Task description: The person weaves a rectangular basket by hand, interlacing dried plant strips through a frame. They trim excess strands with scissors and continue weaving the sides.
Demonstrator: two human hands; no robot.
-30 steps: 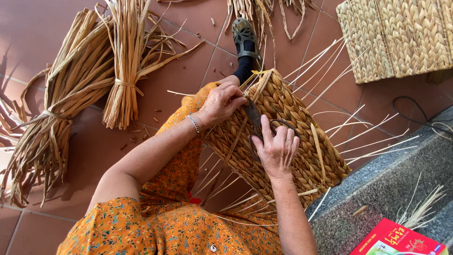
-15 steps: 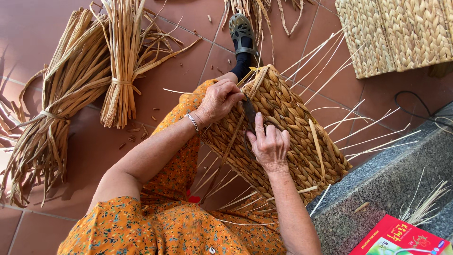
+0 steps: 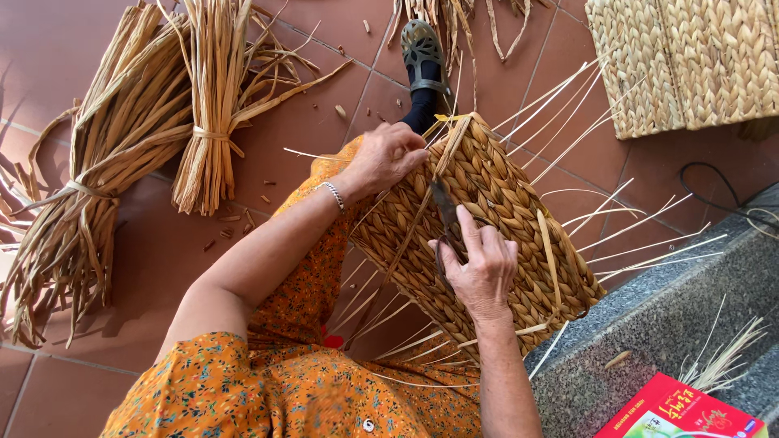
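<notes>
Basket (image 3: 503,235) lies tilted across lap, half woven, loose strands sticking out. Left hand (image 3: 385,158) stays clamped on upper rim. Right hand (image 3: 483,264) has slid down weave since a second ago, now gripping scissors (image 3: 446,219), blades apparently closed. Trimming stage likely.

A flat rectangular red cardboard package (image 3: 680,412) with yellow lettering and a small green-and-white patch lies at the lower right corner, on the grey speckled stone step (image 3: 641,324), partly cut off by the frame.
</notes>
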